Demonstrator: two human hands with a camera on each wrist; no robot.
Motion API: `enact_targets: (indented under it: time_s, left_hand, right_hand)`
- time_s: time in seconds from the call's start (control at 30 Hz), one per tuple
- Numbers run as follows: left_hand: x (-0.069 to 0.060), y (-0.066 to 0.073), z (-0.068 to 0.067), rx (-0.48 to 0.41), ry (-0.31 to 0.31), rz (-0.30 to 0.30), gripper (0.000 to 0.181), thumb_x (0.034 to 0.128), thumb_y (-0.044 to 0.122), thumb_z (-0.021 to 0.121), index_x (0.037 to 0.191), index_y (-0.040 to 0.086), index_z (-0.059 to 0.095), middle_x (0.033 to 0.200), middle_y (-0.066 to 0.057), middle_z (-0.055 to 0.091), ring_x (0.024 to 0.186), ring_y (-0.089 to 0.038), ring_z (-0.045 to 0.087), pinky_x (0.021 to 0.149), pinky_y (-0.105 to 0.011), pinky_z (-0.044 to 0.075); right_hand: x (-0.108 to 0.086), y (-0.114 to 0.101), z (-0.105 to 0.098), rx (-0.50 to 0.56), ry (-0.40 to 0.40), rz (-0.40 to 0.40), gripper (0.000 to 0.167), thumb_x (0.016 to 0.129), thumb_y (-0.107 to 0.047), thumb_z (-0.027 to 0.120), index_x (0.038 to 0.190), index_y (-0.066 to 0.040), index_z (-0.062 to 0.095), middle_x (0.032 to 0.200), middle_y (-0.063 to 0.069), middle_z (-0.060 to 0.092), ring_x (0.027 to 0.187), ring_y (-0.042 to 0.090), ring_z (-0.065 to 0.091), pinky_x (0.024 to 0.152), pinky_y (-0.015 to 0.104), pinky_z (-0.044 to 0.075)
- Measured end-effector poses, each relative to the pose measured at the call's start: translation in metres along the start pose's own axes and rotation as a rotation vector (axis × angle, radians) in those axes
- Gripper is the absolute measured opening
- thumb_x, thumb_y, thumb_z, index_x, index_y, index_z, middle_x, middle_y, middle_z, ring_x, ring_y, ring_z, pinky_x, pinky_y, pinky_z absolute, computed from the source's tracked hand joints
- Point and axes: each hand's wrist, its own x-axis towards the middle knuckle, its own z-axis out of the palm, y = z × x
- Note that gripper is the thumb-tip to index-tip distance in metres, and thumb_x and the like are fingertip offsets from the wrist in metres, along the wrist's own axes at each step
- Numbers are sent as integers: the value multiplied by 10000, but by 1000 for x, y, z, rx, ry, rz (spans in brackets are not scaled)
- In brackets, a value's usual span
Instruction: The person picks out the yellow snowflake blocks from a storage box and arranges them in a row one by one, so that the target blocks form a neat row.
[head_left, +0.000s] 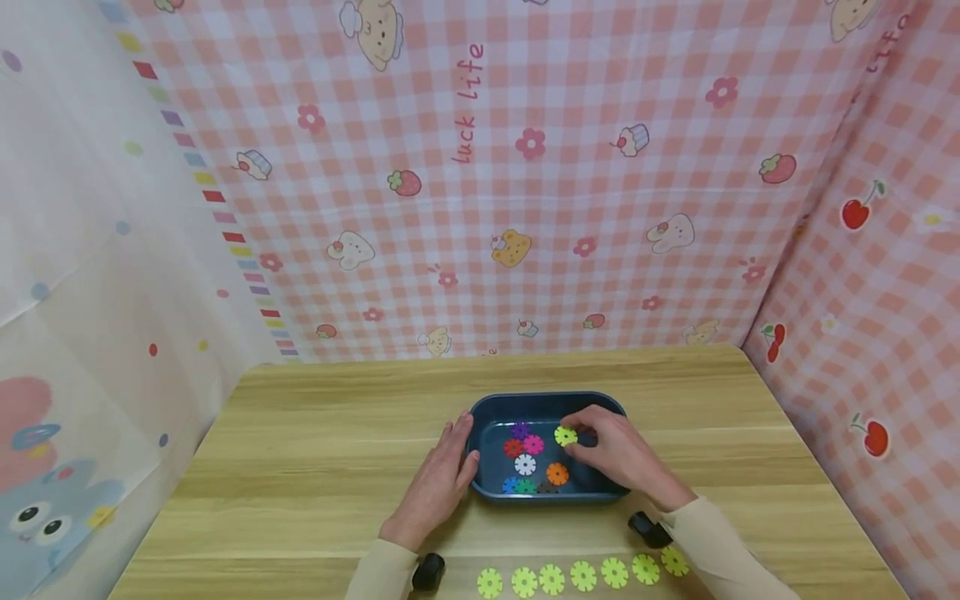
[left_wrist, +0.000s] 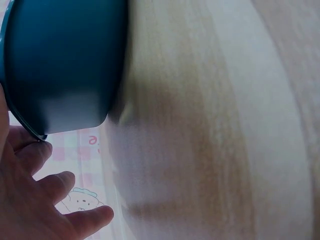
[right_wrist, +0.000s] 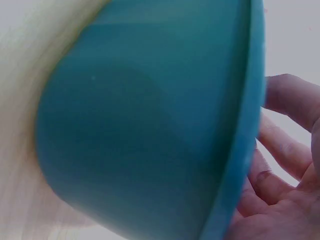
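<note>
A dark blue basin (head_left: 495, 497) sits on the table, holding loose notched plastic discs: a white disc (head_left: 525, 465), an orange disc (head_left: 557, 474), a pink disc (head_left: 533, 444) and several others. Over the basin's right part, my right hand (head_left: 618, 447) pinches a yellow-green disc (head_left: 566, 436) between thumb and fingertips. My left hand (head_left: 435, 482) rests against the left rim with its fingers fairly straight; the left wrist view shows fingers (left_wrist: 57, 185) spread beside the basin wall (left_wrist: 65, 65). In the right wrist view, the basin's outer wall (right_wrist: 135, 120) hides the fingertips and that disc.
A row of several yellow-green discs (head_left: 583, 575) lies along the table's near side, the rightmost close to the right sleeve. Black wrist devices (head_left: 429, 572) show at both wrists. A pink checked curtain (head_left: 525, 208) hangs behind the wooden table (head_left: 315, 467), with more cloth at both sides.
</note>
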Motion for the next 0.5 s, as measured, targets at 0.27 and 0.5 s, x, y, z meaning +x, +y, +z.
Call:
enact_targets:
  time_s: [0.27,0.5]
  left_hand:
    - [-1,0,0,3,1,-4,608,1109,332,480,1637,87,302,1699,-82,271,1553,-363,244,1187,-611,302]
    - [-1,-2,1,1,9,-1,608,1105,327,489,1634,85,310,1695,-83,280,1549,-367,253,1180,-617,310]
  right_hand:
    - [-11,3,-7,7,35,-48,291,911,-155,800,1186,-78,743,1136,27,682,1030,226,648,876,471,571]
    - [-21,5,-13,27,49,-95,281,915,-138,799,1185,-83,746,1145,27,690,1034,238,652,866,512,578]
